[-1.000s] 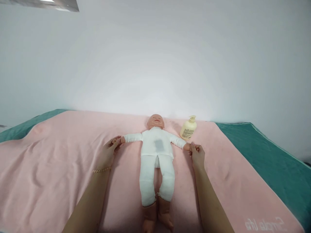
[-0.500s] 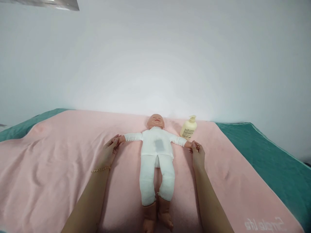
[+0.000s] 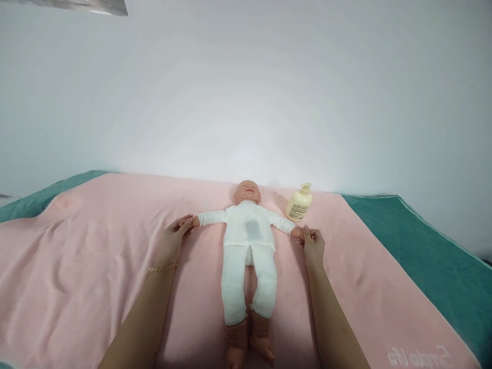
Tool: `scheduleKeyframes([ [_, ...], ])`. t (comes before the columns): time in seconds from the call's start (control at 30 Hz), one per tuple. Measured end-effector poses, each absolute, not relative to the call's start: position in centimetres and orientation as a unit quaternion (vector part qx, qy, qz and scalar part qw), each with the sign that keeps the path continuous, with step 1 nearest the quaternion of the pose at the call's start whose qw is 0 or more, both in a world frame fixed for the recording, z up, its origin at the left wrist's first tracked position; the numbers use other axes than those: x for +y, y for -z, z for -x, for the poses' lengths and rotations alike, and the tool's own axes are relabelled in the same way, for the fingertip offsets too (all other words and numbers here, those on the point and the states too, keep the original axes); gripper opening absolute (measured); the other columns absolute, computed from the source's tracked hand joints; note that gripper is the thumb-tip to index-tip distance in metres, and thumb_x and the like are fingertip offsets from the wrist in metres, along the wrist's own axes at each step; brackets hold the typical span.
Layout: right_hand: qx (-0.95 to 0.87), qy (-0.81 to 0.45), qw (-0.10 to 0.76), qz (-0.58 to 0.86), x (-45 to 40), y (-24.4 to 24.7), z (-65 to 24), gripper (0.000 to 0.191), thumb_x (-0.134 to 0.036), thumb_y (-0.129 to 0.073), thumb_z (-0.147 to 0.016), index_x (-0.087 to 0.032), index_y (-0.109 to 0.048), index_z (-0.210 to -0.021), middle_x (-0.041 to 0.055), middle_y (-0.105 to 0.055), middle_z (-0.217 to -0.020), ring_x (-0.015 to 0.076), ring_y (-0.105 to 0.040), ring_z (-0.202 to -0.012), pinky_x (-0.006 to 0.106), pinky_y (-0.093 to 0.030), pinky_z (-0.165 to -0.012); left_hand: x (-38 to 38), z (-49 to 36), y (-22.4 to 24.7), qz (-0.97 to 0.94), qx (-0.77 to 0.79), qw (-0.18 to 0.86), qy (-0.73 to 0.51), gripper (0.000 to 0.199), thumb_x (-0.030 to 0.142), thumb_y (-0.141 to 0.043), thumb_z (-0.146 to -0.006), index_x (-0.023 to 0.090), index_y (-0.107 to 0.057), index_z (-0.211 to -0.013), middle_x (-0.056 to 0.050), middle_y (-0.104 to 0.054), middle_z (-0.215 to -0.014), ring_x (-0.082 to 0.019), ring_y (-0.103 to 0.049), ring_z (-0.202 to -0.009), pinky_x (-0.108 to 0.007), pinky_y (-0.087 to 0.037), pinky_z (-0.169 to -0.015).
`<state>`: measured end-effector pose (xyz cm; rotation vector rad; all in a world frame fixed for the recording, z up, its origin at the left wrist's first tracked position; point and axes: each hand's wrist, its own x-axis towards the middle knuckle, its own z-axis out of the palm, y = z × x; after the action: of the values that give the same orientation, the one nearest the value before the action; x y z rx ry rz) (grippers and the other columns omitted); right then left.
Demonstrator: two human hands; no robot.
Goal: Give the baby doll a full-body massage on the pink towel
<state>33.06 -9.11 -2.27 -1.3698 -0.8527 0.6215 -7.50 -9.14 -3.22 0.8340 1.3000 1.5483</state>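
Observation:
A baby doll [image 3: 249, 225] with a cloth body in white lies on its back, head away from me and arms stretched out to both sides. At the left, my left hand [image 3: 175, 237], with a gold bracelet at the wrist, is closed on the doll's small hand, thumb on top. My right hand [image 3: 314, 246] pinches the doll's other hand at the right. A greyish patch shows on the doll's chest. Just beyond that right-side doll arm stands a pale yellow pump bottle [image 3: 299, 205] with printed text.
Beneath the doll is a pink blanket [image 3: 126, 215], wrinkled on the left, with lettering at the lower right. A green cover [image 3: 430, 261] shows past its edges on both sides. A pale wall [image 3: 246, 92] rises behind.
Both hands keep hold of the doll's hands. My left hand has shifted very slightly right, and its fingers sit a little flatter. The doll and bottle look unmoved.

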Motion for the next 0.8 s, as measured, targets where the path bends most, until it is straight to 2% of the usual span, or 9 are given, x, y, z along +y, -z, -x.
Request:
scheduleKeyframes([
  [0.17, -0.388, -0.239, 0.639, 0.619, -8.9, 2.8, -33.4, 0.049, -0.067, -0.056, -0.079, -0.019, -0.052, -0.078, -0.002, -0.054, -0.062, 0.0121, -0.05, -0.05, 0.026, -0.041, -0.048, -8.9, 7.7, 3.9, -0.33, 0.489, 0.48, -0.649, 0.036, 0.038, -0.065, -0.084, 0.015, -0.068, -0.111, -0.012, -0.07, -0.111, -0.02, -0.068, -0.096, -0.031, -0.054, -0.089],
  [0.33, -0.39, -0.245, 0.644, 0.61, -8.6, 2.9, -33.4, 0.049, -0.064, -0.056, -0.079, -0.017, -0.057, -0.089, 0.0013, -0.059, -0.077, 0.012, -0.052, -0.055, 0.028, -0.044, -0.053, -8.8, 7.6, 3.9, -0.302, 0.428, 0.522, -0.673, 0.031, 0.03, -0.061, -0.088, 0.016, -0.065, -0.115, -0.012, -0.064, -0.123, -0.019, -0.066, -0.104, -0.029, -0.054, -0.092],
  [0.4, -0.39, -0.258, 0.652, 0.597, -8.6, 2.7, -33.3, 0.05, -0.063, -0.059, -0.077, -0.016, -0.057, -0.094, 0.0033, -0.06, -0.087, 0.012, -0.054, -0.058, 0.028, -0.045, -0.055, -8.8, 7.6, 3.8, -0.291, 0.413, 0.534, -0.678, 0.032, 0.027, -0.063, -0.087, 0.018, -0.064, -0.117, -0.011, -0.061, -0.128, -0.019, -0.065, -0.106, -0.028, -0.054, -0.091],
  [0.5, -0.386, -0.274, 0.66, 0.584, -8.8, 2.4, -33.1, 0.053, -0.061, -0.065, -0.074, -0.016, -0.057, -0.1, 0.0043, -0.061, -0.091, 0.0124, -0.055, -0.06, 0.028, -0.046, -0.057, -8.9, 7.5, 3.6, -0.292, 0.409, 0.533, -0.681, 0.037, 0.023, -0.07, -0.081, 0.019, -0.064, -0.117, -0.01, -0.06, -0.131, -0.019, -0.064, -0.107, -0.026, -0.055, -0.09],
  [0.8, -0.393, -0.274, 0.639, 0.601, -9.6, 1.3, -32.5, 0.052, -0.057, -0.073, -0.067, -0.016, -0.056, -0.093, -0.0003, -0.059, -0.076, 0.011, -0.052, -0.054, 0.026, -0.044, -0.051, -9.1, 7.6, 3.5, -0.376, 0.505, 0.455, -0.629, 0.054, 0.038, -0.078, -0.07, 0.018, -0.065, -0.118, -0.01, -0.066, -0.119, -0.021, -0.066, -0.102, -0.035, -0.051, -0.095],
])
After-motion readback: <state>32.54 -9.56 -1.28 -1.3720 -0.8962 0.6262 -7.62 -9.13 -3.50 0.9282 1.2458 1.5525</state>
